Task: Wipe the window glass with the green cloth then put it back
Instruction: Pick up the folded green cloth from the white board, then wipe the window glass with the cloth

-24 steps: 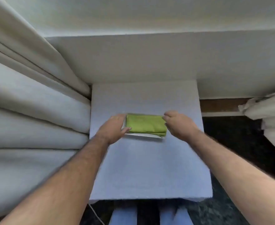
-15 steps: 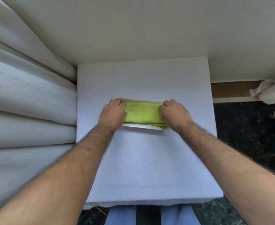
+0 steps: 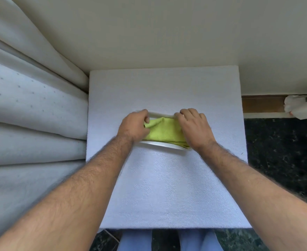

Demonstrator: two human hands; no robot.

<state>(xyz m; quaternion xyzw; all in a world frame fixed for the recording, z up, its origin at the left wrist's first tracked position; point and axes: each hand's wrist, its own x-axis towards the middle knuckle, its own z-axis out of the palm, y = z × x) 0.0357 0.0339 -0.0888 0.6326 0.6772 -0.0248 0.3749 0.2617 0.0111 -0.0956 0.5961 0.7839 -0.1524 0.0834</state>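
The left hand (image 3: 133, 126) is closed on the left end of the folded bright green cloth (image 3: 162, 131), its fingers curled over the edge so that the fabric bunches up into a ridge there. The right hand (image 3: 194, 127) grips the cloth's right end, knuckles up, fingers tucked down over the far edge. Between the two hands the cloth lies on a shallow white tray (image 3: 164, 146), of which only the near rim and a strip of the far rim show; the hands cover both of its ends.

The tray sits near the middle of a square white tabletop (image 3: 167, 187) with a pebbled, foam-like surface, bare around the tray. Left of the tray, heavy off-white curtain folds (image 3: 31, 109) hang against the tabletop's left edge. Beyond the tray, past the tabletop's far edge, rises a plain cream wall (image 3: 149, 33). To the right of the tray, off the tabletop, lie a brown wooden skirting strip (image 3: 263, 104), a crumpled pale cloth bundle (image 3: 303, 105) at the frame's edge and a dark speckled stone floor (image 3: 279, 151). Nearer than the tray, under the tabletop's front edge, the person's blue trouser legs (image 3: 136, 240) show. Both bare forearms reach across the tabletop to the tray.
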